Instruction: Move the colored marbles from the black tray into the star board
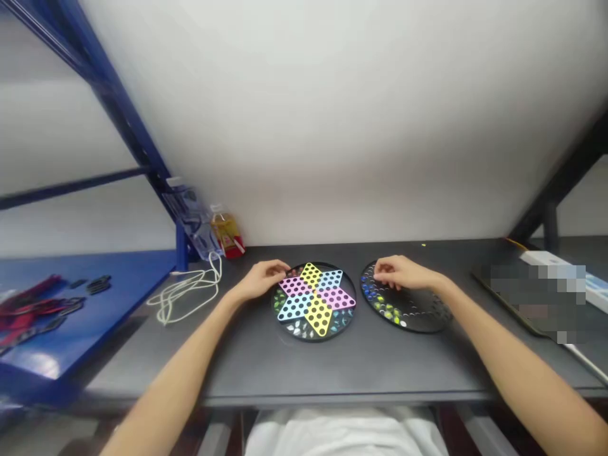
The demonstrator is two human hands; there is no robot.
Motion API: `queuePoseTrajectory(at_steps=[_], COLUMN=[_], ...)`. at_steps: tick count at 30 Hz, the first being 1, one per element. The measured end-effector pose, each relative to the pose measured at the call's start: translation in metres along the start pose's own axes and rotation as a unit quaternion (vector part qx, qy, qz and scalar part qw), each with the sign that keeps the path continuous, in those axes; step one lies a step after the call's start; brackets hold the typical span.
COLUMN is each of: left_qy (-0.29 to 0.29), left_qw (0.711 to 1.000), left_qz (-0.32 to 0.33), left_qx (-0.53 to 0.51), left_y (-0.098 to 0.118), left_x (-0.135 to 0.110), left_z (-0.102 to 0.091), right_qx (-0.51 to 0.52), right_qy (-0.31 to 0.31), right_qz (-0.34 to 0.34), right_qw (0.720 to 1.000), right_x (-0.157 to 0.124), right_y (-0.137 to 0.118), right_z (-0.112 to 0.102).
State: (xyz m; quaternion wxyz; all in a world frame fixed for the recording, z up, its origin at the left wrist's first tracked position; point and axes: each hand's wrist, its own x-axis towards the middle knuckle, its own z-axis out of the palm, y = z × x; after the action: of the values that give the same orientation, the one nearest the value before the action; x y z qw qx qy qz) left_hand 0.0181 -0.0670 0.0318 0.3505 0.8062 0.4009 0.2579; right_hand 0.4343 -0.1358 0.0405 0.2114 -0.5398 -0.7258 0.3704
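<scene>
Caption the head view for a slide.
Left hand rests at the rim of a star-patterned marble board; right hand reaches over a black round tray of marbles.

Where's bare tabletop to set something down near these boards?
Free: the table's front strip between both boards and the near edge, and the strip behind them to the wall. Crowded: the slim gap between star board and marble tray, white cable at left, flat items at right.

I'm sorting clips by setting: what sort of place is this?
Probably a workroom or storeroom: a grey workbench against a bare wall, blue metal shelving beside it, a loose white cable on top.
</scene>
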Motion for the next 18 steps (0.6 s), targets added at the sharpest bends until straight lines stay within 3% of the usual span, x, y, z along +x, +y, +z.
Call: queuePoseTrajectory(at_steps=[6,14,18], left_qy=[0.014,0.045,0.007], left_qw=[1.000,0.998,0.997], left_qz=[0.002,-0.030,-0.074], left_qx=[0.019,0.031,0.029], left_y=[-0.0026,-0.0010,0.0030], left_x=[0.0003,-0.0005,-0.0078], left_z=[0.0003,0.0001,-0.0058], right_qx=[-0.014,-0.048,-0.057], right_qy=[0.006,0.029,0.043], right_qz=[-0.027,-0.012,-0.013], right_qw=[1.000,0.998,0.997], right_x=[0.0027,0.0025,0.0028], right_y=[0.0004,0.0000,-0.0018], right_z=[0.0050,0.0059,0.0064])
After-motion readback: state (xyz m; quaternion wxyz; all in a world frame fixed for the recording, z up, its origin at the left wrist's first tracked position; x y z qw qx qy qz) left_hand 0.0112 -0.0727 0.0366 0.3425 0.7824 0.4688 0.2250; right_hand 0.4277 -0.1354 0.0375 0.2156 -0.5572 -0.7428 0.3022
